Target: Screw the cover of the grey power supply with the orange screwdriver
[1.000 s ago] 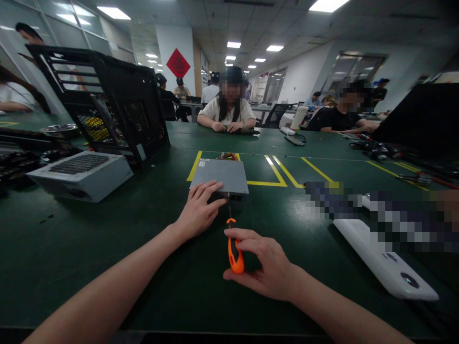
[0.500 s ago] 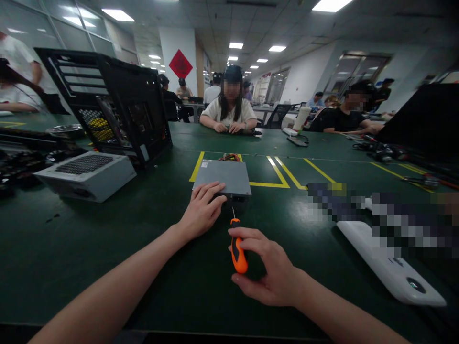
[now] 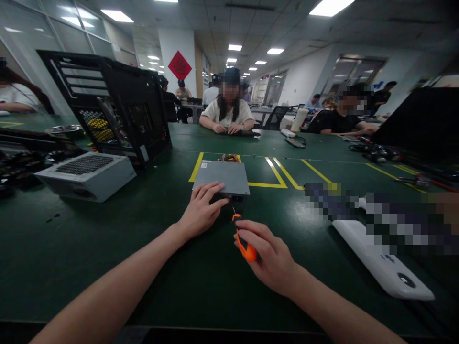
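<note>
A grey metal computer power supply (image 3: 224,174) lies flat on the green table, its cables (image 3: 229,157) at the far side. My left hand (image 3: 202,208) holds it at the near left corner, fingers across the top and thumb by the near face. In my right hand (image 3: 270,253) is a screwdriver (image 3: 247,248) with an orange and black handle, fingers wrapped around it. Its thin shaft points up toward the near face, close to my left thumb. Whether the tip touches a screw is too dark to tell.
To the left stand a second power supply (image 3: 89,177) and an open black computer case (image 3: 118,105). A white device (image 3: 383,260) lies at the right beside a blurred-out area. Yellow tape (image 3: 267,185) marks the table. A person (image 3: 227,112) sits opposite.
My right fingers have closed further around the screwdriver handle, and the handle now leans more to the right. My left thumb reaches slightly farther right. The power supply stays in place.
</note>
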